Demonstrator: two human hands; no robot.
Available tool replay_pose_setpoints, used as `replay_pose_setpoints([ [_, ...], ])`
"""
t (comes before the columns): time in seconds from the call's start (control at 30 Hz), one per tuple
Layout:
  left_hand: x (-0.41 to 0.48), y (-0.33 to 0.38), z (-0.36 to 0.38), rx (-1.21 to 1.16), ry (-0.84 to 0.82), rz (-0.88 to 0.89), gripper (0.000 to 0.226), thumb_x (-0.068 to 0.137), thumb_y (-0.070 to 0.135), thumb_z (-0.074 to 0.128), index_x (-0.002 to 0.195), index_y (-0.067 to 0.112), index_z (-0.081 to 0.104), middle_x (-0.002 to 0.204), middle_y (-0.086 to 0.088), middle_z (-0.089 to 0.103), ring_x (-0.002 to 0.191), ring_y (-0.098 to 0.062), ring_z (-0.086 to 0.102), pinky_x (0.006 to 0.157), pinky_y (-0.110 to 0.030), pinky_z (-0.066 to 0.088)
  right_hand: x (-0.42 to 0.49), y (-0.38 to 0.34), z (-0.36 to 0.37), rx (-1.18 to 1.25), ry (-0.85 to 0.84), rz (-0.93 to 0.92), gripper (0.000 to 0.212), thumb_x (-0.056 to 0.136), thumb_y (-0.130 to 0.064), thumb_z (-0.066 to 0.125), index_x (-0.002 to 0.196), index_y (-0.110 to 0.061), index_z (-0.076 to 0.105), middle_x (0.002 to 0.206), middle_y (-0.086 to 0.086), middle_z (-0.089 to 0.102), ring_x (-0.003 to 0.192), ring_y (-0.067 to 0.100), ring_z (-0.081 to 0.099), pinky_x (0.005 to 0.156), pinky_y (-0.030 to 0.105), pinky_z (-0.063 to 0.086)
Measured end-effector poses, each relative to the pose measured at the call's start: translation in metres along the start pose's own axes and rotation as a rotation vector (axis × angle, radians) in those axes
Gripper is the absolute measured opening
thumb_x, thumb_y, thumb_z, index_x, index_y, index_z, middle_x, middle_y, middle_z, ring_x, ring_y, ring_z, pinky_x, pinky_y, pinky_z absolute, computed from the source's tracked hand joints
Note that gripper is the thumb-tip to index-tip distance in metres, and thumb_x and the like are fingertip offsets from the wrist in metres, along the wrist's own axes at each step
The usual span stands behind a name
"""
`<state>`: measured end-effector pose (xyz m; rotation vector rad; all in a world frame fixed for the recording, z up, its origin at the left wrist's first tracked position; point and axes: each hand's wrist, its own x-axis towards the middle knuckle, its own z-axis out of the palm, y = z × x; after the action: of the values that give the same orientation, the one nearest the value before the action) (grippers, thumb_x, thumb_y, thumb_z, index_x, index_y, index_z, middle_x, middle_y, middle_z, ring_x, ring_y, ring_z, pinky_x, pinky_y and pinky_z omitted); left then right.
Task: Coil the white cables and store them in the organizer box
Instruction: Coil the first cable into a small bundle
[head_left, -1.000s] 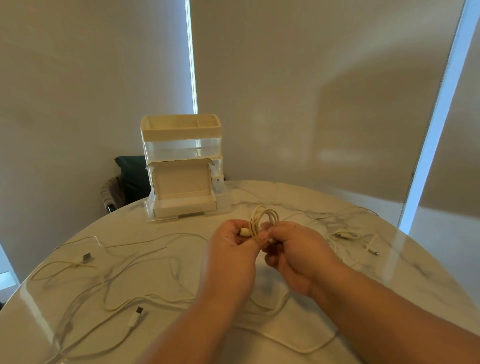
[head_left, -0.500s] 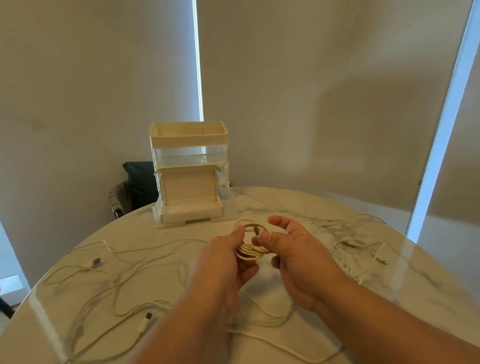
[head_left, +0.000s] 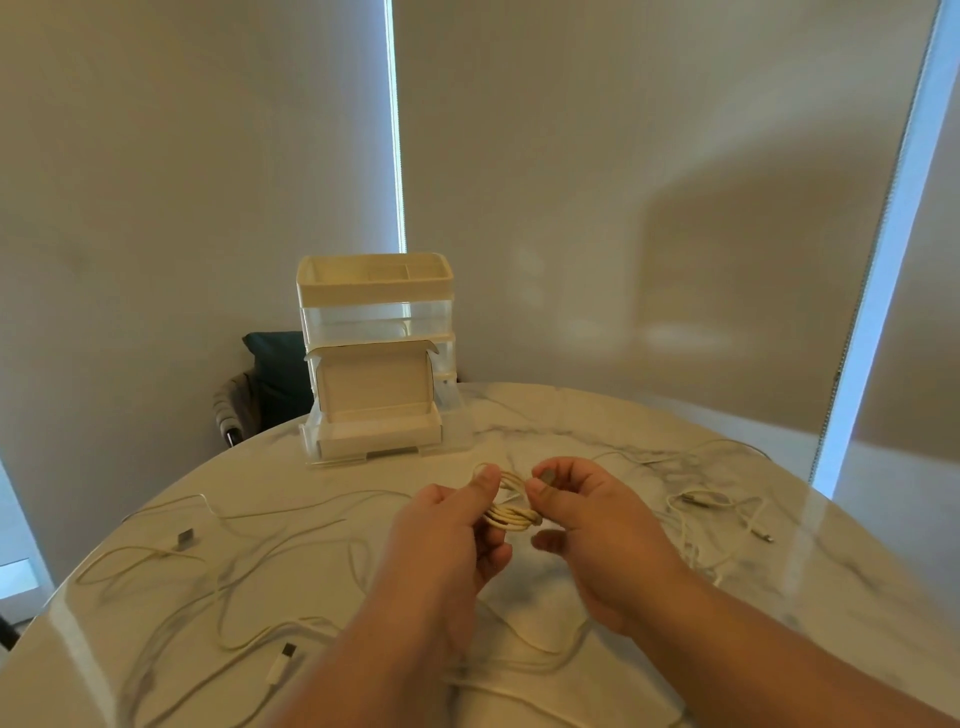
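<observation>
Coil (head_left: 511, 514) of white cable held above table (head_left: 649, 415), between both hands, near organizer box (head_left: 376, 358). Left hand (head_left: 447, 535) pinches 1 side, thumb on top; right hand (head_left: 597, 530) pinches other side. Step, likely: tightening finished loops. Next calls for firm grip so loops hold, then carry to box. Loose cables (head_left: 234, 577) lie uncoiled on both sides

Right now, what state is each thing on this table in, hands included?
Coiled white cable, bundled in loops, held between both hands.
Left hand, pinching the coil.
Right hand, pinching the coil.
Left loose cables, uncoiled, sprawled on the marble table.
Right loose cables, uncoiled, tangled on the table.
White carton, lid flipped up.
Organizer box, upright, top tray uncovered.
</observation>
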<state>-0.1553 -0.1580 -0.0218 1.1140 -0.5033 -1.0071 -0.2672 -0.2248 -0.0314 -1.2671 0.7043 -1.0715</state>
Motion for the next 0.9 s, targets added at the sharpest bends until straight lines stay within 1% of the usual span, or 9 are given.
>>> replay_pose_setpoints([
  [0.13,-0.005,0.003,0.001,-0.096,-0.138,0.016,0.021,0.088,0.021,0.070,0.091,0.005,0.056,0.072,-0.011,0.065,0.060,-0.016,0.059,0.063,-0.030,0.055,0.004,-0.001,-0.003,0.073,0.067,-0.007,0.007,0.089,0.000,0.066,0.094,-0.004,0.063,0.072,0.006,0.068,0.062,0.017,0.062,0.052,0.030,0.048],
  [0.2,-0.010,0.006,0.002,-0.100,-0.244,0.043,0.008,0.091,0.009,0.062,0.096,0.004,0.057,0.080,-0.017,0.065,0.067,-0.019,0.061,0.070,-0.033,0.056,0.004,-0.001,-0.004,0.076,0.079,0.002,0.009,0.088,-0.001,0.068,0.094,-0.002,0.061,0.072,0.008,0.069,0.059,0.019,0.061,0.051,0.030,0.047],
  [0.27,-0.013,0.008,0.002,-0.099,-0.284,0.068,0.011,0.091,-0.006,0.052,0.097,0.001,0.058,0.084,-0.020,0.065,0.070,-0.020,0.063,0.074,-0.034,0.056,0.004,-0.001,-0.005,0.095,0.057,0.013,0.012,0.089,-0.004,0.069,0.093,-0.002,0.058,0.074,0.012,0.068,0.057,0.019,0.062,0.049,0.031,0.046],
  [0.4,-0.011,0.010,0.001,-0.111,-0.214,0.120,0.021,0.093,-0.008,0.047,0.087,0.009,0.058,0.092,-0.015,0.072,0.082,-0.024,0.064,0.078,-0.038,0.050,0.003,-0.002,-0.006,0.073,0.056,0.002,0.016,0.089,-0.011,0.070,0.091,-0.006,0.054,0.074,0.012,0.069,0.065,0.023,0.067,0.047,0.031,0.045],
  [0.5,-0.015,0.011,0.002,-0.085,-0.239,0.142,0.020,0.093,-0.007,0.049,0.086,0.011,0.055,0.102,-0.014,0.074,0.086,-0.024,0.064,0.078,-0.039,0.049,0.006,-0.002,-0.010,0.035,0.121,-0.018,0.018,0.088,-0.010,0.071,0.088,-0.007,0.053,0.075,0.015,0.069,0.065,0.027,0.065,0.047,0.033,0.042],
  [0.6,-0.016,0.007,0.006,-0.047,-0.218,0.188,0.012,0.091,0.000,0.060,0.100,0.007,0.058,0.101,-0.015,0.073,0.086,-0.023,0.067,0.077,-0.037,0.051,0.006,-0.003,-0.009,-0.014,0.134,-0.063,0.022,0.086,-0.012,0.074,0.087,-0.005,0.053,0.072,0.017,0.068,0.062,0.028,0.063,0.046,0.033,0.040],
  [0.67,-0.014,0.005,0.007,-0.065,-0.201,0.184,0.017,0.093,0.006,0.059,0.110,0.006,0.063,0.100,-0.015,0.073,0.087,-0.021,0.069,0.076,-0.034,0.053,0.002,-0.003,-0.006,-0.020,0.107,-0.064,0.023,0.085,-0.011,0.075,0.086,-0.006,0.053,0.073,0.020,0.067,0.061,0.027,0.065,0.045,0.032,0.041],
  [0.73,-0.013,0.005,0.008,-0.084,-0.197,0.188,0.017,0.096,0.008,0.055,0.106,0.000,0.066,0.094,-0.017,0.073,0.081,-0.021,0.069,0.070,-0.030,0.056,-0.003,-0.004,-0.003,-0.038,0.077,-0.050,0.023,0.086,-0.014,0.075,0.086,-0.008,0.052,0.079,0.026,0.067,0.062,0.026,0.066,0.047,0.033,0.045],
  [0.9,-0.010,0.002,0.009,-0.086,0.010,0.164,0.020,0.103,0.013,0.048,0.107,0.003,0.064,0.095,-0.013,0.076,0.087,-0.021,0.074,0.072,-0.031,0.056,-0.007,-0.006,0.002,-0.073,0.099,-0.052,0.032,0.081,-0.024,0.080,0.086,-0.009,0.053,0.083,0.022,0.071,0.073,0.027,0.073,0.056,0.033,0.053],
])
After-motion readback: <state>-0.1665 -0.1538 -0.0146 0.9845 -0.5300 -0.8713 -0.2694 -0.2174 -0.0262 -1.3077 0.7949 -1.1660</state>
